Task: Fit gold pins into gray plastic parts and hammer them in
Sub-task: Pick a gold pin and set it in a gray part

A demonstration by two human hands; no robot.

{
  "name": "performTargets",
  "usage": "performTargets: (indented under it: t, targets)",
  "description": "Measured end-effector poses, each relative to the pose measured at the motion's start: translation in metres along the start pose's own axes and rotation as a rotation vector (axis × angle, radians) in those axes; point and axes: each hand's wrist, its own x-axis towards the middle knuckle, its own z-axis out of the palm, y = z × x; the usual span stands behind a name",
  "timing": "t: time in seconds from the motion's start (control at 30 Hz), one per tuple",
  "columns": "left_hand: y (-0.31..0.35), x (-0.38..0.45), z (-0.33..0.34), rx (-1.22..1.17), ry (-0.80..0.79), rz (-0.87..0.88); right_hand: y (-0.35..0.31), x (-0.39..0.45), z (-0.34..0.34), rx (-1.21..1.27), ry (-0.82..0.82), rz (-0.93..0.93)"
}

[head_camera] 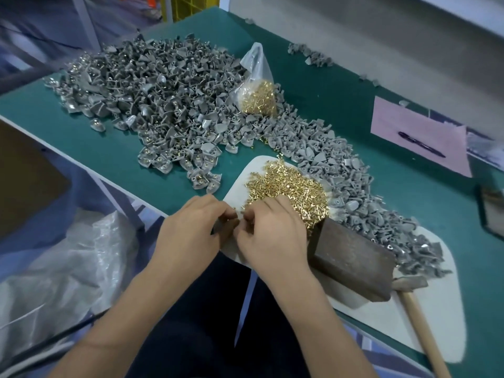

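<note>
My left hand (pixel 191 227) and my right hand (pixel 270 230) meet fingertip to fingertip at the near edge of a white board (pixel 436 323). The left hand pinches a gray plastic part (pixel 222 227), mostly hidden by the fingers. The right hand's fingertips pinch at that part; a gold pin between them is too small to make out. A heap of loose gold pins (pixel 289 189) lies on the board just beyond the right hand. A hammer lies at the right, with its dark head (pixel 351 260) and its wooden handle (pixel 425 339).
A large pile of gray parts (pixel 152 94) covers the green table (pixel 109 154), with a second band of gray parts (pixel 368 192) at the right. A plastic bag of gold pins (pixel 257 96) stands between them. A pink sheet with a pen (pixel 420 144) lies far right.
</note>
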Motion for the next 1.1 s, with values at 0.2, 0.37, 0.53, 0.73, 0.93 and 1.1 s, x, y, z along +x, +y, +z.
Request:
performTargets:
  t: [0.2,0.37,0.53,0.73,0.93,1.1]
  targets:
    - [0.013,-0.002,0.001,-0.089,0.034,0.063,0.018,-0.012,-0.015,0.064,0.193,0.137]
    - [0.022,0.004,0.008,-0.089,-0.006,0.056,0.024,-0.007,-0.021,0.013,0.091,0.166]
    - [0.026,0.004,0.009,-0.107,0.003,0.064,0.025,-0.003,-0.021,0.066,0.013,0.144]
    - [0.035,0.004,0.006,-0.197,-0.019,0.106,0.038,-0.018,-0.037,0.364,0.128,0.151]
    - [0.071,0.017,0.025,-0.221,-0.055,0.242,0.062,-0.033,-0.051,0.61,0.249,0.116]
    - [0.104,0.035,0.04,-0.337,-0.134,0.308,0.104,-0.056,-0.064,0.747,0.569,0.164]
